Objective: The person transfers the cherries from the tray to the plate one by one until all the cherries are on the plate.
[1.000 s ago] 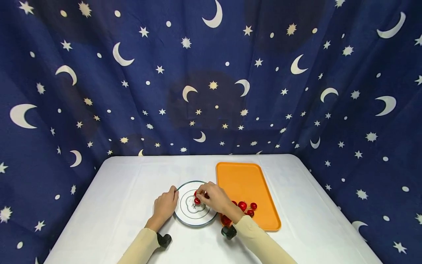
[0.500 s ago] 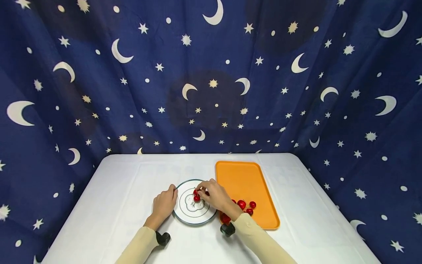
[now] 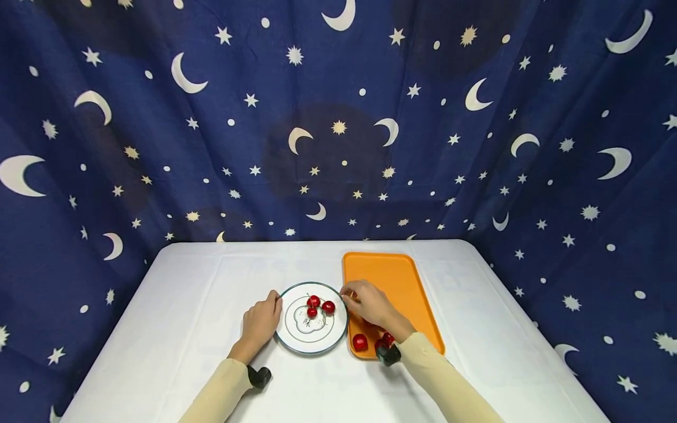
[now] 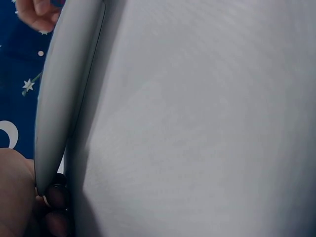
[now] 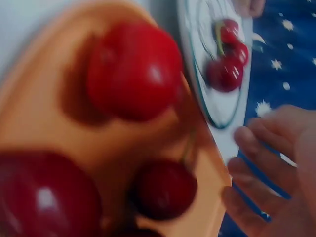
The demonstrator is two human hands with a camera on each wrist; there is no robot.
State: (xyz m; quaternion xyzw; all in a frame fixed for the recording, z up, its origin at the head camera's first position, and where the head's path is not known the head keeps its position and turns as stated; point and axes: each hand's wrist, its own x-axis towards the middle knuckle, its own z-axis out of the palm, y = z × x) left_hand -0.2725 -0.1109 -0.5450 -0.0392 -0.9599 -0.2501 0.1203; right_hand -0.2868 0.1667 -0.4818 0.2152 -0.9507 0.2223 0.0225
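Note:
My left hand (image 3: 260,323) grips the left rim of a round white plate (image 3: 288,332) with a dark edge and a line drawing. In the left wrist view, curled fingers (image 4: 57,197) show under the plate's rim. Three red cherries (image 3: 328,307) lie together on the plate, right of its middle; stems show on some. My right hand (image 3: 372,304) is over the left side of an orange tray (image 3: 381,267), near the plate's right edge. Its fingers (image 5: 256,185) are spread and relaxed, holding nothing. Several red cherries, one with a stem (image 5: 165,190), lie on the tray, partly hidden by the hand.
Plate and tray stand side by side on a white-covered table (image 3: 211,282). A dark blue curtain (image 3: 338,117) with moons and stars hangs behind and at both sides. A black wrist camera (image 3: 259,377) sits at each sleeve.
My right hand has let go of a cherry on the plate and moved right, over the tray. The left hand keeps its grip on the plate. The head view has shifted slightly.

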